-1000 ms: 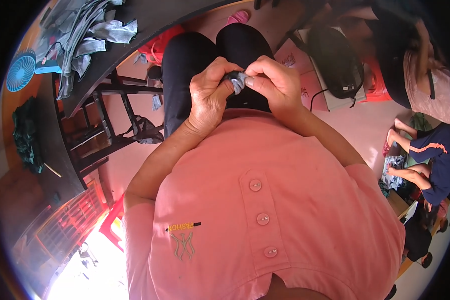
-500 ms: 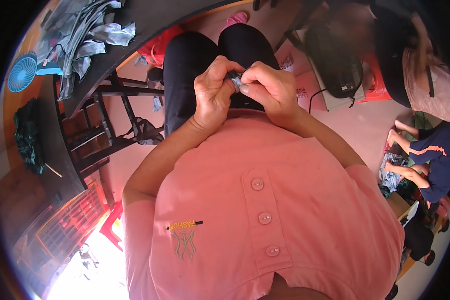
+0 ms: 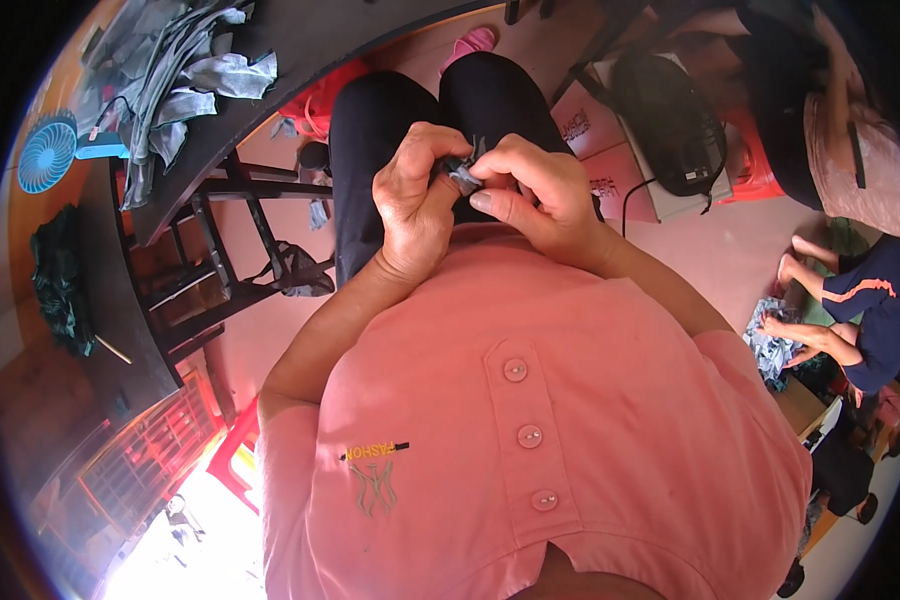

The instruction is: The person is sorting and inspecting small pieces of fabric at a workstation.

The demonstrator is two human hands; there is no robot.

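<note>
Above my lap, a small piece of grey-blue fabric [image 3: 463, 176] is pinched between both hands. My left hand [image 3: 415, 195] is closed on it, thumb and forefinger at its left side. From the right, my right hand [image 3: 538, 185] grips it with thumb and forefinger, the other fingers curled under. A dark bit sticks up between the fingertips; what it is I cannot make out. The fingers cover most of the fabric. Below it are my dark trousers [image 3: 385, 105].
Grey-blue fabric strips [image 3: 185, 90] and a blue fan [image 3: 48, 152] lie on the dark table [image 3: 300, 55] at left. Dark green fabric [image 3: 58, 280] lies nearer. A black bag [image 3: 670, 125] rests on boxes at right. Beyond, another person [image 3: 860, 310] handles light-blue fabric.
My hands have moved slightly apart and the left has shifted a little left and down. The fabric has turned between the fingers, with more of its dark part showing.
</note>
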